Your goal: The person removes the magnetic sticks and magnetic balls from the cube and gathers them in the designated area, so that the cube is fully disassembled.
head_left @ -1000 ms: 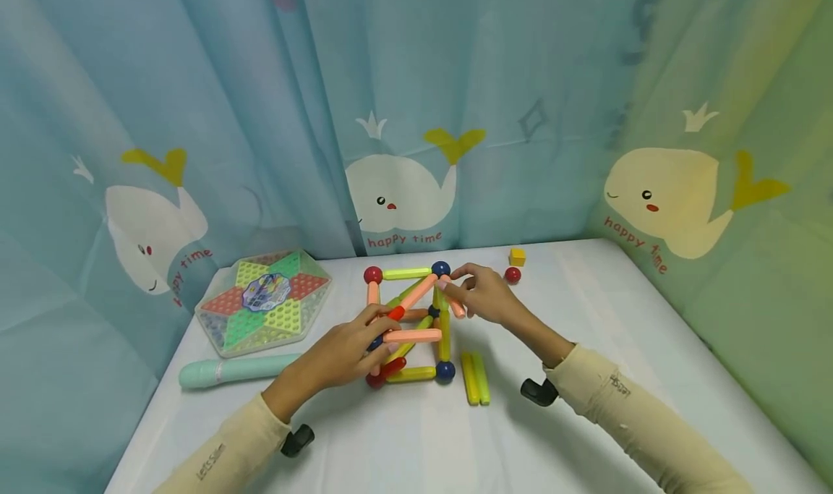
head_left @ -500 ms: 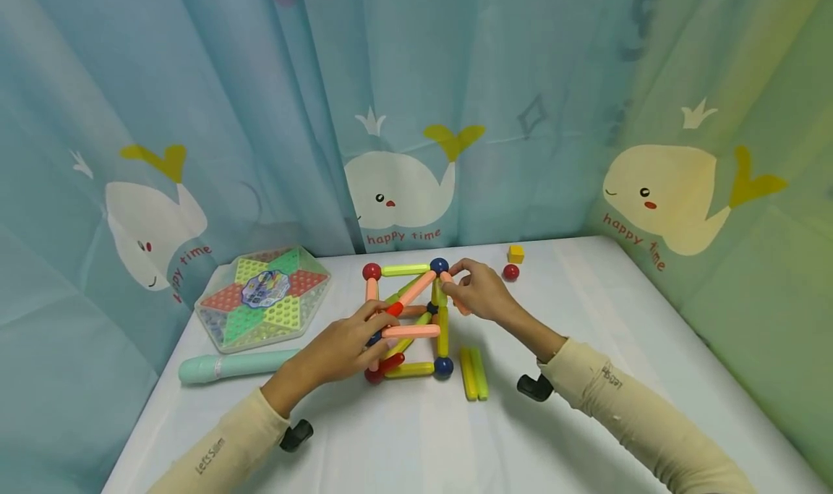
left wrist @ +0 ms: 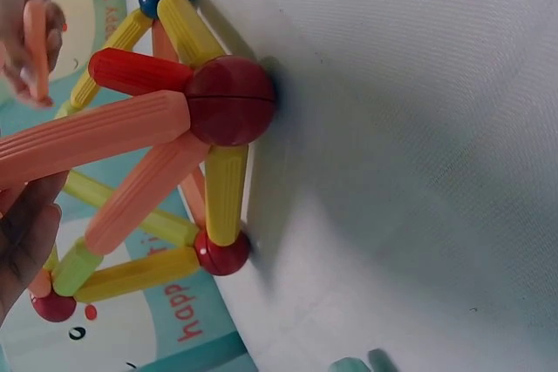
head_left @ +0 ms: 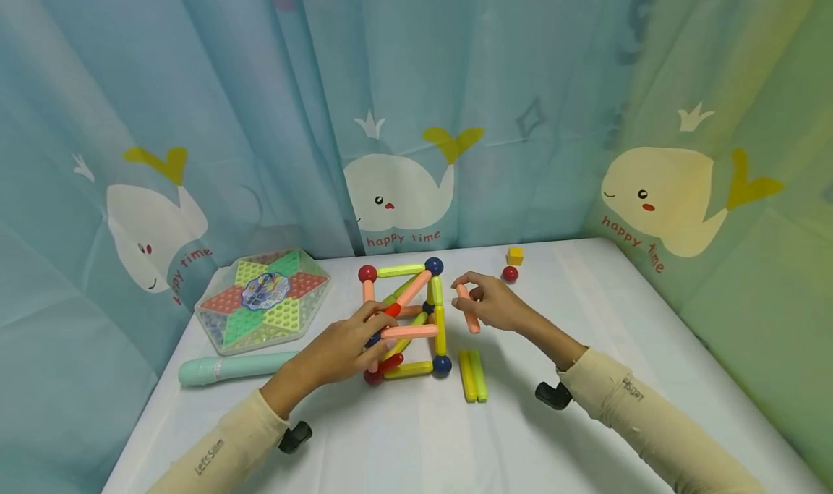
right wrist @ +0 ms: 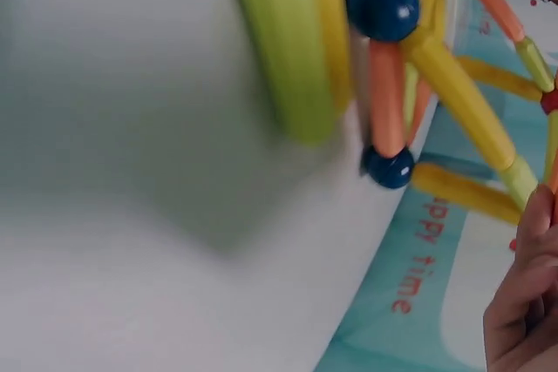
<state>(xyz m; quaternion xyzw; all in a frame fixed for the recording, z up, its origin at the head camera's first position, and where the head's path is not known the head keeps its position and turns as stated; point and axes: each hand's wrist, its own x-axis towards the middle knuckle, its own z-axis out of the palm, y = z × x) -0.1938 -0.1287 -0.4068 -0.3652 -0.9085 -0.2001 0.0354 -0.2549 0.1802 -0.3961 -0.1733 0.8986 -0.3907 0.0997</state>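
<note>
A cube-like frame (head_left: pixel 440 331) of coloured magnetic rods and balls stands on the white table. Its corners have red balls (left wrist: pixel 231 100) and blue balls (right wrist: pixel 382 4). My left hand (head_left: pixel 348 343) grips the near left upper corner, around a partly hidden blue ball (head_left: pixel 374 338). From that corner an orange rod (head_left: pixel 410 331) points right, while a red-and-orange length (head_left: pixel 413 289) slants to the back right blue ball. To the right of the frame, apart from it, my right hand (head_left: pixel 496 303) pinches a loose orange rod (head_left: pixel 470 316) between thumb and fingers.
Two loose rods (head_left: pixel 473 376), yellow and green, lie right of the frame. A red ball (head_left: pixel 510 274) and a yellow cube (head_left: pixel 515 256) sit at the back. To the left are a hexagonal board game box (head_left: pixel 260 302) and a mint-green cylinder (head_left: pixel 237 366).
My right hand has drawn back from the back right blue ball, moving right and slightly nearer with the orange rod. The frame's top has shifted slightly left. My left hand has kept its grip.
</note>
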